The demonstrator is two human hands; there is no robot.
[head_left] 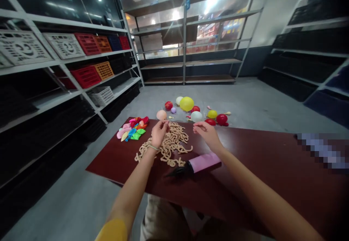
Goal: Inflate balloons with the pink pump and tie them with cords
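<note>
Beyond the pink pump [205,162], the left hand [159,134] hovers over tan strands [174,136], the right hand [209,136] beside them, any grip unclear. Strand handling seems underway; lifting one calls for a pinch.

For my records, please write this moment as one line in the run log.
left hand: by beige pieces, grip unclear; right hand: near pink pump, grip unclear; table: flat balloons; floor: inflated balloons

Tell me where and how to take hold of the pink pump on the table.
Grip the pink barrel, probably best from above with the right hand, which is nearer. The barrel is a wide cylinder lying on its side, while the black nozzle tapers to a thin tip pointing left.
</note>
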